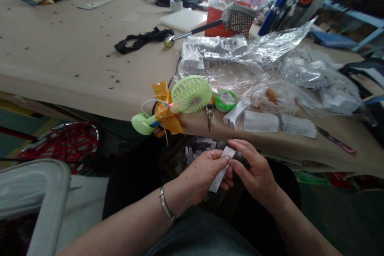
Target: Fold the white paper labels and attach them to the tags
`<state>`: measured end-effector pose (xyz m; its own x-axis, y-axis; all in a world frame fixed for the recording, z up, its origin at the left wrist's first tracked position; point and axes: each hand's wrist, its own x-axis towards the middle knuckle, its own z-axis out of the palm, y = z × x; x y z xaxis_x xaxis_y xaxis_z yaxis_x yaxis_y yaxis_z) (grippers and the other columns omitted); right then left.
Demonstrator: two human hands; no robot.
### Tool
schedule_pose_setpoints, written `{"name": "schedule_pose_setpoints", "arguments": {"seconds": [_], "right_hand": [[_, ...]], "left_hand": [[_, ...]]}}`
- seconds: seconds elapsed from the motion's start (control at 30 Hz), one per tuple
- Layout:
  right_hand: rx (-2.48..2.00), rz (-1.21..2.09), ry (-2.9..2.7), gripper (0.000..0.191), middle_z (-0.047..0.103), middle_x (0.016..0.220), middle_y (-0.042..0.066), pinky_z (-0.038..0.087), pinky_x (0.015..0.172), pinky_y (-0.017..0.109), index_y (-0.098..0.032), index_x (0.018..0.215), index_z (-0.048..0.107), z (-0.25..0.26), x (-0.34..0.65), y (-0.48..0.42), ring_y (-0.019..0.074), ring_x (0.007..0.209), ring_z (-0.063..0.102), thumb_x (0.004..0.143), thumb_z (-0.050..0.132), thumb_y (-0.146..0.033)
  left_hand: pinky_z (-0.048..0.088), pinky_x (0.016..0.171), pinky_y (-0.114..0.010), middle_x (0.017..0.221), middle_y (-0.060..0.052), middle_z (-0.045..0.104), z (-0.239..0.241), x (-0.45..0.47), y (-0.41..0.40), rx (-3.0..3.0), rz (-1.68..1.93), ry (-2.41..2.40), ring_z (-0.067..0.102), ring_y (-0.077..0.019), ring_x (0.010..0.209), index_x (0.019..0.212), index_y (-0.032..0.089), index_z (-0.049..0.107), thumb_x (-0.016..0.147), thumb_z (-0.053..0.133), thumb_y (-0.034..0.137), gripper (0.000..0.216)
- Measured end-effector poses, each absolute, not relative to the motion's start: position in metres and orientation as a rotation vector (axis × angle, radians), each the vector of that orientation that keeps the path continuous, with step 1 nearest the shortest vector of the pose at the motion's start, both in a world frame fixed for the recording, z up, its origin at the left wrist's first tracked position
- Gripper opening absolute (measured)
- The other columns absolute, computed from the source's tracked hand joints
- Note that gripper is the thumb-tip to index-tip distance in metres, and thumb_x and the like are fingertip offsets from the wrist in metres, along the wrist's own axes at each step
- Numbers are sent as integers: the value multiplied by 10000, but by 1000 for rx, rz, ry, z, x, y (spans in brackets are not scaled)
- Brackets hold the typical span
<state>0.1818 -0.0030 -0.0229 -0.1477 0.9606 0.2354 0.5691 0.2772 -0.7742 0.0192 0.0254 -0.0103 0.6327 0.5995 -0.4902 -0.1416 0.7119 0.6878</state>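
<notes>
Looking down in the head view, I see my left hand [207, 174] closed, pinching a small paper strip [218, 181] between thumb and fingers. My right hand [255, 174] is half open, just right of it; I can't tell if its thumb touches the strip. The strip is over the lap, on the near side of the table [207, 138]. To do this well, I should pinch softly, so the paper doesn't bend or rip. It's white, thin and long, with tiny dark print, too small to read.
</notes>
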Motion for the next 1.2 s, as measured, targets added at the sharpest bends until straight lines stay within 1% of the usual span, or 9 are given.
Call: {"name": "schedule_pose_setpoints", "arguments": {"seconds": [0.1, 0.23, 0.37, 0.5, 0.6, 0.77, 0.9, 1.0, 1.2], "right_hand": [[-1387, 546, -1943, 335, 585, 1208, 116, 452, 972, 392, -199, 1207, 564, -21, 177, -3, 230, 1132, 547, 881, 532, -272], [-1366, 547, -1922, 317, 604, 1176, 109, 452, 962, 394, -204, 1186, 573, -22, 173, -2, 231, 1111, 556, 878, 526, -264], [-1395, 859, -1599, 297, 644, 1077, 57, 487, 871, 332, -237, 1160, 560, -27, 169, 0, 186, 972, 615, 866, 554, -283], [-1336, 1243, -1200, 128, 634, 790, -12, 482, 655, 220, -207, 900, 612, -33, 163, 8, 109, 691, 591, 828, 614, -313], [-1291, 1346, -1055, 135, 609, 703, -22, 461, 586, 206, -181, 778, 606, -37, 157, 15, 89, 599, 548, 791, 647, -309], [-1287, 1415, -1017, 153, 577, 583, -32, 434, 460, 220, -182, 747, 585, -35, 147, 22, 87, 453, 494, 784, 636, -322], [-1283, 1352, -1104, 155, 609, 637, -14, 461, 497, 232, -179, 735, 592, -27, 140, 31, 98, 496, 529, 773, 634, -323], [-1341, 1190, -1264, 140, 652, 734, 11, 477, 589, 235, -177, 726, 615, -22, 137, 38, 121, 623, 578, 768, 626, -310], [-1426, 1001, -1459, 134, 647, 733, 9, 458, 607, 229, -175, 786, 635, -21, 134, 45, 121, 635, 561, 810, 581, -295]], "left_hand": [[425, 451, -159, 594, 2, 555, -10, 18, 26, 666, 461, 801, 544, -75, 484, 802, 123, 586, 817, 562, 295, 175], [418, 455, -160, 598, 1, 555, -10, 17, 26, 661, 471, 801, 536, -73, 485, 782, 123, 586, 799, 572, 281, 159], [409, 462, -164, 588, 15, 534, -10, 14, 26, 651, 513, 805, 518, -70, 484, 752, 134, 557, 812, 561, 316, 191], [404, 477, -183, 589, 18, 528, -13, 13, 26, 705, 561, 834, 512, -79, 498, 750, 141, 559, 820, 547, 366, 235], [394, 494, -194, 579, 18, 525, -15, 12, 27, 741, 588, 875, 505, -84, 503, 719, 148, 552, 813, 551, 384, 254], [377, 515, -207, 567, 13, 525, -17, 10, 28, 809, 638, 935, 486, -91, 515, 664, 156, 537, 839, 509, 385, 290], [395, 597, -218, 638, 6, 569, -19, 3, 34, 1069, 781, 1017, 504, -106, 609, 656, 155, 584, 838, 518, 290, 236], [427, 708, -229, 771, -5, 648, -18, -4, 40, 1240, 878, 1097, 564, -135, 743, 786, 170, 655, 837, 523, 244, 159], [433, 665, -220, 738, -1, 663, -16, -13, 50, 1411, 932, 1215, 582, -131, 691, 826, 175, 665, 851, 517, 255, 170]]}}
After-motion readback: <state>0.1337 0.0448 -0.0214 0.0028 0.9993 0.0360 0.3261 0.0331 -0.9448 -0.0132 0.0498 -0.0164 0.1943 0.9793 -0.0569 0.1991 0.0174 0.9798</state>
